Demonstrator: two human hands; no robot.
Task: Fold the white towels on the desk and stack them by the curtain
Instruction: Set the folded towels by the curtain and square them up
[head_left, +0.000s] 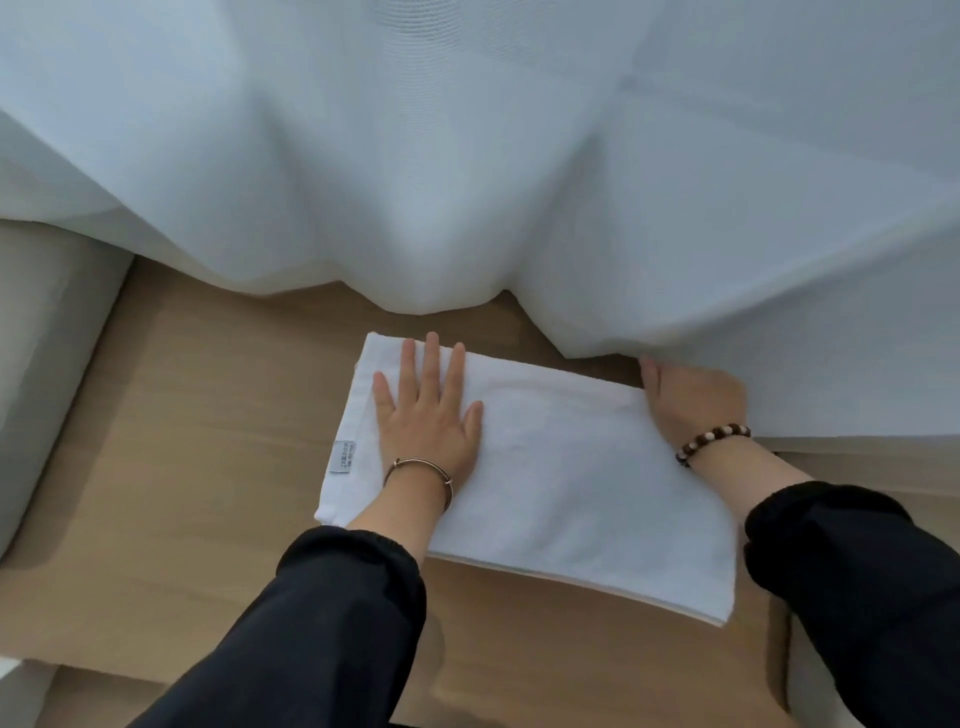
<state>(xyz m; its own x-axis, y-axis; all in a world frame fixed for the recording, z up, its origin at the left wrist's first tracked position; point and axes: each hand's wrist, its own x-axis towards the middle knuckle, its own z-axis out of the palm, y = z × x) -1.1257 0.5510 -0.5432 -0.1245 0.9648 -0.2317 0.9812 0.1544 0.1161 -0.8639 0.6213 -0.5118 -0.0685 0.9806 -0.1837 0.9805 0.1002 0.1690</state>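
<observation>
Under the left hand (426, 421), fingers (431, 364) flat, lies the towel (571, 493); right hand's (691, 395) grip unclear

A folded white towel (561, 493) lies flat and slightly askew on the light wooden desk (208, 441). Stacked layers show along its near edge and a small grey label (343, 457) sits at its left edge. Its far edge lies just beside the sheer white curtain (467, 182) hem.

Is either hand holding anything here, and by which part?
Left hand lies flat on the folded towel, pressing, not gripping. Right hand is at the towel's far right corner; its fingers are hidden, so a hold cannot be told.
</observation>
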